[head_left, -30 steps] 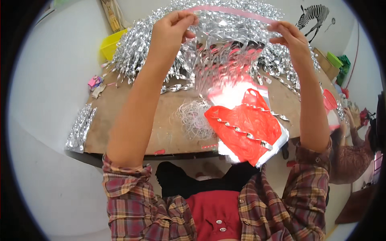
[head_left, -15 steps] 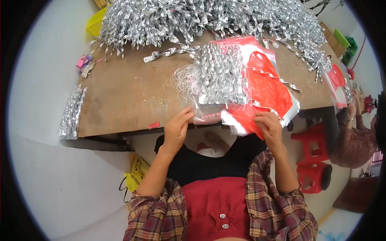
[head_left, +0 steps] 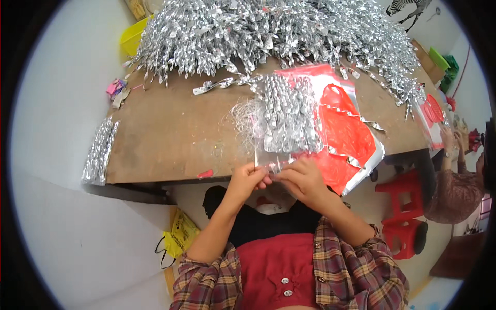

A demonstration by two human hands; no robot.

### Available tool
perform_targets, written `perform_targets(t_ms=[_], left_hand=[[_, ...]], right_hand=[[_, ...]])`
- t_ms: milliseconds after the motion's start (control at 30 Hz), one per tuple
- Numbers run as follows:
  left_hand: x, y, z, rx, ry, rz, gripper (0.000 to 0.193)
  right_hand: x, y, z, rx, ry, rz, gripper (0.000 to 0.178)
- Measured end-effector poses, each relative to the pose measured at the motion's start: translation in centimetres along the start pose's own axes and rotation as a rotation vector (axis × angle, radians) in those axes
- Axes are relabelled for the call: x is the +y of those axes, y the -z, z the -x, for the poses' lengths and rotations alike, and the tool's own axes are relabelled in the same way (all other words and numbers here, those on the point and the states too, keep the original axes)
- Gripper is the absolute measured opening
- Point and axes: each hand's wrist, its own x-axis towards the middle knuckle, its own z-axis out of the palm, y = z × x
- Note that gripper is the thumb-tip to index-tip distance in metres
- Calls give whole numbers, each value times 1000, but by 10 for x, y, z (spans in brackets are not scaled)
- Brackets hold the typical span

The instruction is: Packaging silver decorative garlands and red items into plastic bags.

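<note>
A clear plastic bag (head_left: 264,156) filled with twisted silver foil strips (head_left: 290,116) lies at the table's near edge. My left hand (head_left: 248,182) pinches the near left corner of the bag's mouth. Beside it, my right hand (head_left: 304,181) has its fingers closed on the same near edge, close to the left fingertips. Under and right of the bag is a red plastic bag (head_left: 347,137), with a few silver twists across it. A tangle of thin pale strings (head_left: 242,118) spills out left of the clear bag.
A large heap of silver twists (head_left: 268,36) covers the far side of the table (head_left: 165,134). A bundle of strips (head_left: 98,150) hangs at the left edge. A red scrap (head_left: 205,174) lies near the front. Red stools (head_left: 400,194) and another person (head_left: 449,191) are at right.
My right hand has moved left along the bag's near edge and is now close to my left hand. The left hand has shifted slightly right and nearer to me.
</note>
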Motion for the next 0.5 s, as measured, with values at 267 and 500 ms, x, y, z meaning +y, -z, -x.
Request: perform_targets(t_ms=[267,500], left_hand=[[-9,7,-4,-97,76,148,22],[11,2,-7,-149,138,57,27]], right_hand=[[-4,-32,-10,1,-243,-234,20],[-9,-32,-11,73,-269,-24,17]])
